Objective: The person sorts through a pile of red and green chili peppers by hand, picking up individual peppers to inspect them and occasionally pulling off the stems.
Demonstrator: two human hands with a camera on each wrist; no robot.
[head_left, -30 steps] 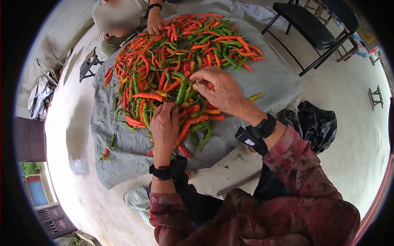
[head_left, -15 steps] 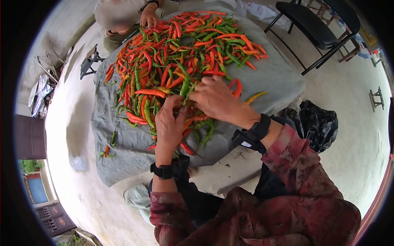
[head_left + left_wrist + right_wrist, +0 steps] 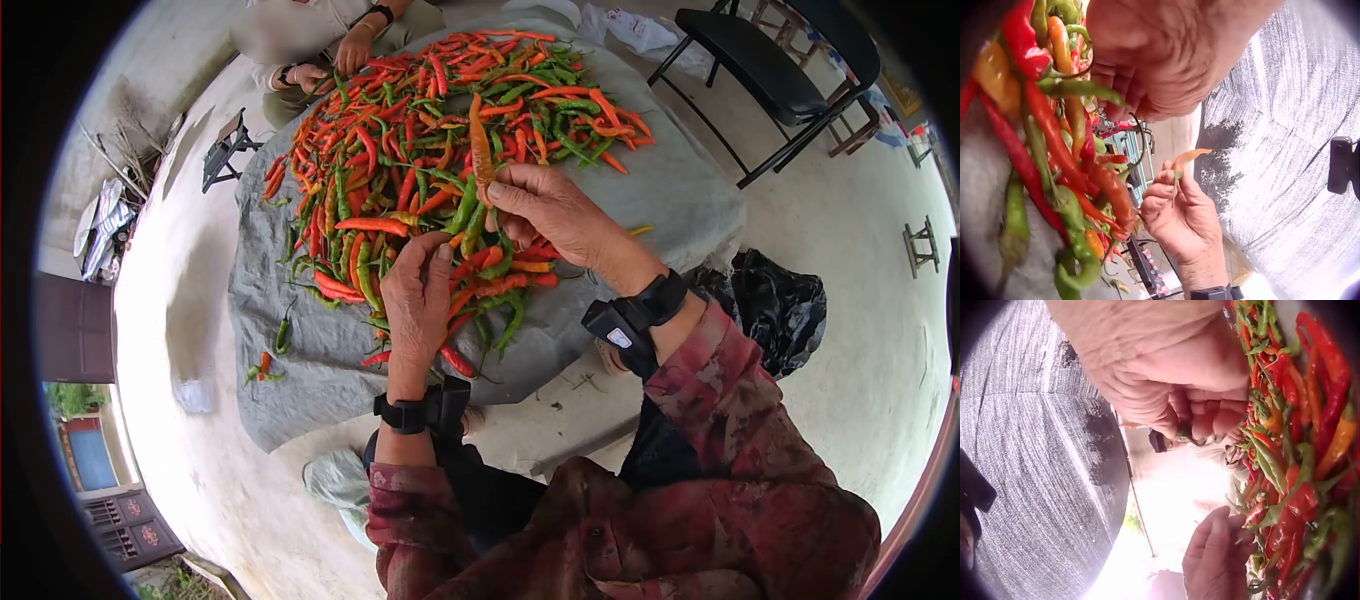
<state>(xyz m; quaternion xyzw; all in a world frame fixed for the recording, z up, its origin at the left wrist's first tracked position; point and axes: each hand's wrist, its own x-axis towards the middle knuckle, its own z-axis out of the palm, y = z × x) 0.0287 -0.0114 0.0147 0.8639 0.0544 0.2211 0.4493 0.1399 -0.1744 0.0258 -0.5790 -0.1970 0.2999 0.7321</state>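
Observation:
My right hand [image 3: 550,210] is raised a little over the near side of the chili pile [image 3: 375,165]. It pinches an orange chili pepper [image 3: 480,145] between thumb and fingers, and the pepper points up and away from me. In the left wrist view this chili's green stem end sits at the fingertips. My left hand [image 3: 415,300] is low at the pile's near edge, fingers bent and thumb tip close to the index finger, right beside green and orange chilies. I cannot tell whether it grips one of them.
A grey sheet [image 3: 660,200] lies under the chilies, with a few strays at left. Across the pile another person's hands [image 3: 355,48] are at its far edge. A black folding chair [image 3: 750,65] stands at right, above a black plastic bag [image 3: 770,310].
My hands came together over the near chilies, then parted. The right hand has lifted an orange chili up and rightward; the left stays low. The other person's hands have drawn closer together.

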